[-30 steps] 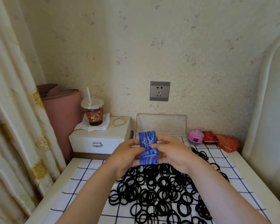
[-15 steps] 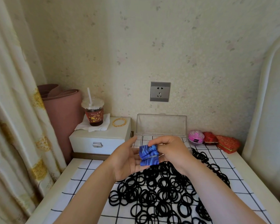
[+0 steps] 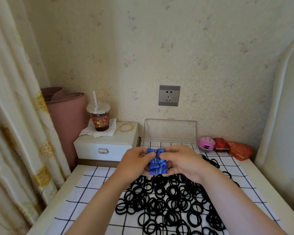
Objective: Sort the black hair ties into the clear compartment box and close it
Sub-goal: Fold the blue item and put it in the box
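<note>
A heap of black hair ties (image 3: 170,202) lies on the white checked cloth (image 3: 92,189) in front of me. The clear compartment box (image 3: 170,131) stands at the back against the wall, its lid upright and open; its base is partly hidden behind my hands. Above the heap, my left hand (image 3: 134,162) and my right hand (image 3: 182,160) together pinch a crumpled blue patterned wrapper (image 3: 157,162) from either side.
A white drawer box (image 3: 107,143) at the back left carries an iced drink cup (image 3: 99,117) on a napkin and gold bangles (image 3: 126,127). A pink case (image 3: 206,143) and two red boxes (image 3: 234,149) sit at the back right. Curtain on the left.
The blue wrapper was flat and upright a second ago; now it is scrunched into folds between both hands, which have closed in on it.
</note>
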Motion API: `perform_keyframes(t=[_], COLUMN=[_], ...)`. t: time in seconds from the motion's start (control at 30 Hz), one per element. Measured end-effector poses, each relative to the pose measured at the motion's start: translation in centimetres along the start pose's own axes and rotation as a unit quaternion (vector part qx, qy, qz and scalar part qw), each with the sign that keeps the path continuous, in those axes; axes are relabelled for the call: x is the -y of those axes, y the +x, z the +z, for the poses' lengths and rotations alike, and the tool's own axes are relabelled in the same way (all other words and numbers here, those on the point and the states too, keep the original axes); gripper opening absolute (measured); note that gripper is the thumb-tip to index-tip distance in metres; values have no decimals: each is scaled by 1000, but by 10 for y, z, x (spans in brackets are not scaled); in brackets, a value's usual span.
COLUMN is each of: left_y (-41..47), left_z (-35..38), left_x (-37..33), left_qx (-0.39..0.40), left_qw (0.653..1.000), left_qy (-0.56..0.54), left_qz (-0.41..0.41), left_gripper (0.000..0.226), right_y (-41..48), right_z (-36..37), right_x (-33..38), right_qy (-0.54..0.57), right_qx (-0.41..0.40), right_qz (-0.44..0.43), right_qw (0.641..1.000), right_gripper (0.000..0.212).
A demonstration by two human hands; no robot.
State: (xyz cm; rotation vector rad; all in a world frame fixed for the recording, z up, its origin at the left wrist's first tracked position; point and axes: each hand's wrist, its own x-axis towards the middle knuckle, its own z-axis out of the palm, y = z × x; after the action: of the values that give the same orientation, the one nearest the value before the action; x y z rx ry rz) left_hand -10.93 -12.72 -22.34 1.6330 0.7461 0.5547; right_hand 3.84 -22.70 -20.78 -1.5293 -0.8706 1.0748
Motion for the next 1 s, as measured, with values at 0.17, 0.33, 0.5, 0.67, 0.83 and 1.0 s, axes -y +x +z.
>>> perform_keyframes(t=[0.17, 0.33, 0.5, 0.67, 0.83, 1.0], left_y=[-1, 2, 2, 4, 2, 4], left_z=[-1, -4, -4, -7, -7, -5], left_x=[-1, -1, -3, -1, 0, 3], left_qx=[70, 101, 110, 106, 90, 28], left_qw=[997, 979, 949, 958, 974, 992], left_qy=[-26, -172, -285, -258, -203, -126], left_qz=[-9, -50, -78, -70, -44, -13], left_gripper=[16, 20, 21, 20, 16, 18], right_y=[3, 2, 3, 4, 7, 6], right_z=[1, -2, -4, -5, -2, 0], right_x=[-1, 2, 4, 3, -3, -4], right_qy=[-5, 89, 133, 89, 46, 11], right_qx=[-29, -15, -4, -1, -31, -23], right_qz=[-7, -33, -53, -64, -75, -42], right_qw=[1000, 995, 990, 994, 996, 999], right_gripper=[20, 20, 27, 11, 17, 29])
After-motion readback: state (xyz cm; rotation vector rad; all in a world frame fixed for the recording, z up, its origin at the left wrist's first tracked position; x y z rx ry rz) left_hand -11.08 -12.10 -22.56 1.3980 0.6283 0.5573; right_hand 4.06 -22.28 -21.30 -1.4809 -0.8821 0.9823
